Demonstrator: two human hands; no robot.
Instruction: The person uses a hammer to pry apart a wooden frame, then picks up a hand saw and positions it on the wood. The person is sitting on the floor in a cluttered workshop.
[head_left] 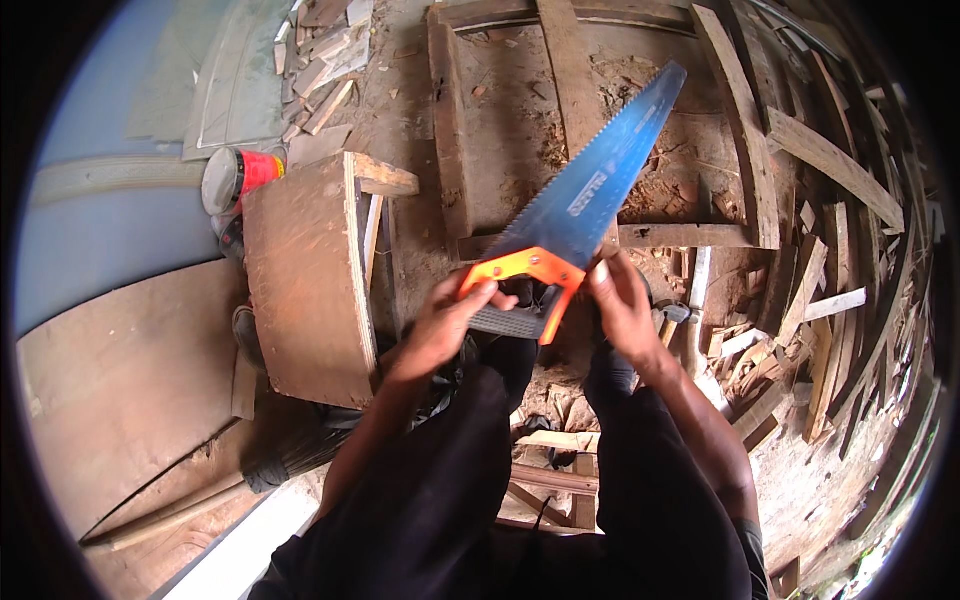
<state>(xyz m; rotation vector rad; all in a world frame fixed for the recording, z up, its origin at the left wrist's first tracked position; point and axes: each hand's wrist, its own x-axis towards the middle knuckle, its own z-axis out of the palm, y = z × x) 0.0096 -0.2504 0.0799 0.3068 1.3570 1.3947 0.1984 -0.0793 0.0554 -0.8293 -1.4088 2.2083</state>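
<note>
A hand saw (590, 185) with a blue blade and an orange and black handle is held up in front of my knees. Its blade slants away to the upper right, the toothed edge facing left. My left hand (445, 315) is closed on the left side of the handle, the thumb lying over the orange part. My right hand (625, 305) pinches the handle's right corner near the blade's heel. Some of the fingers of both hands are hidden behind the saw.
A wooden frame (455, 140) lies on the dirt floor beyond the saw. To the left stand a plywood box (300, 290) and a paint can (225, 180). Stacked planks (840, 170) fill the right side, with a hammer (677, 313) near my right knee. Wood offcuts (320, 75) lie at the far left.
</note>
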